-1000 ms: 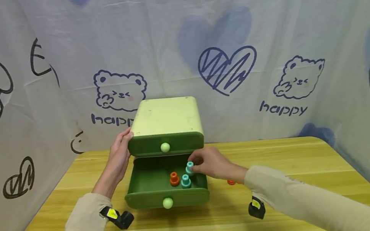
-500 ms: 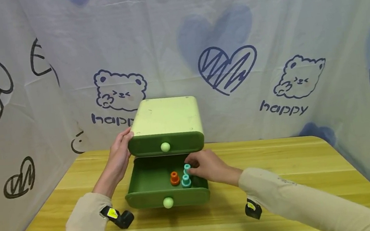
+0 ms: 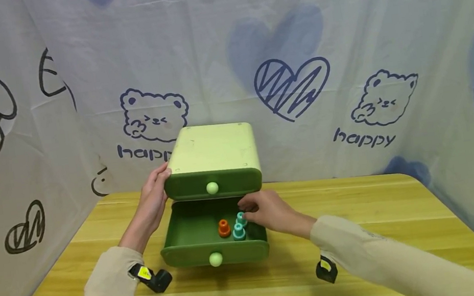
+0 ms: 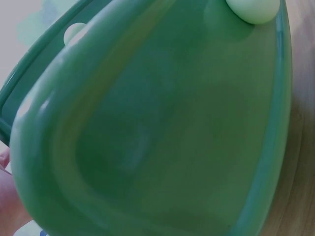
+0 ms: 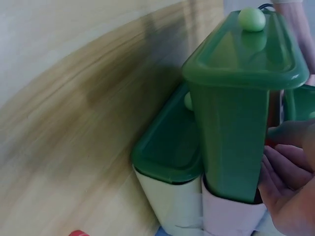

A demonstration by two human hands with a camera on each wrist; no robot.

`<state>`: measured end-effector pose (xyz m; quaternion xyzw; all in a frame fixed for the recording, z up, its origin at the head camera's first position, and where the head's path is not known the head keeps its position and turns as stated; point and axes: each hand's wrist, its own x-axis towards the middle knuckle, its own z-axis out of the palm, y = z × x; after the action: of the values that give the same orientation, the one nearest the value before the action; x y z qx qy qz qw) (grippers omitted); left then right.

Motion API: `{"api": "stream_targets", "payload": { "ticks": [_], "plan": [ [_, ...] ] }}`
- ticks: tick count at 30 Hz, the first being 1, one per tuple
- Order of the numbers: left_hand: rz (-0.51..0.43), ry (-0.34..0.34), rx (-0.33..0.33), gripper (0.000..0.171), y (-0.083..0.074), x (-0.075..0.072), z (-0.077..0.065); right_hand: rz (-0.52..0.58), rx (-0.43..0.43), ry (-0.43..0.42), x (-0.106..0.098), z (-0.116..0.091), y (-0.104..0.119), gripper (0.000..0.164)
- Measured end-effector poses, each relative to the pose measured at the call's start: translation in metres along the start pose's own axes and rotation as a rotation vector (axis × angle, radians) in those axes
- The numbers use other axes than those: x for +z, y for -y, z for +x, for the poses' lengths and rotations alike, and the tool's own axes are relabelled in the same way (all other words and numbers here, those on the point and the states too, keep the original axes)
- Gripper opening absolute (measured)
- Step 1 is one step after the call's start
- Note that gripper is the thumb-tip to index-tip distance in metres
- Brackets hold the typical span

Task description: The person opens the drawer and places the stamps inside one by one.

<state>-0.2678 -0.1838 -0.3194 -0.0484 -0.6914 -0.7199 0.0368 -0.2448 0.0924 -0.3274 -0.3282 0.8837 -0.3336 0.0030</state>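
The left hand (image 3: 150, 200) lays its fingers along the cabinet's (image 3: 215, 148) left side while the right hand (image 3: 268, 211), its pinch unclear, seems to be placing the rear turquoise peg (image 3: 240, 218) near the drawer's (image 3: 188, 256) right edge, probably calling for gentle release next.

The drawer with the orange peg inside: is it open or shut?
Open: the drawer juts out past the upper drawer, leaving the orange peg in plain view.
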Motion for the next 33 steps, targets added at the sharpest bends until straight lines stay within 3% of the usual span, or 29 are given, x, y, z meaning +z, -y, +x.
{"api": "stream_targets", "payload": {
  "ticks": [6, 13, 18, 24, 33],
  "plan": [
    [0.006, 0.000, -0.003, 0.060, -0.001, 0.001, -0.001, 0.058, -0.013, -0.084, -0.003, -0.014, 0.011, 0.023],
    [0.015, 0.006, -0.016, 0.061, -0.003, -0.002, -0.004, 0.111, -0.110, -0.180, 0.002, -0.032, 0.032, 0.015],
    [0.012, 0.006, -0.015, 0.061, -0.005, -0.003, -0.004, 0.202, -0.152, -0.191, 0.013, -0.046, 0.048, 0.008],
    [0.009, 0.006, -0.022, 0.061, -0.006, 0.000, -0.003, 0.225, -0.202, -0.204, 0.033, -0.060, 0.059, 0.010],
    [0.004, 0.013, -0.024, 0.061, -0.006, 0.001, -0.003, 0.173, -0.092, -0.233, 0.059, -0.057, 0.057, 0.012]
  ]
}}
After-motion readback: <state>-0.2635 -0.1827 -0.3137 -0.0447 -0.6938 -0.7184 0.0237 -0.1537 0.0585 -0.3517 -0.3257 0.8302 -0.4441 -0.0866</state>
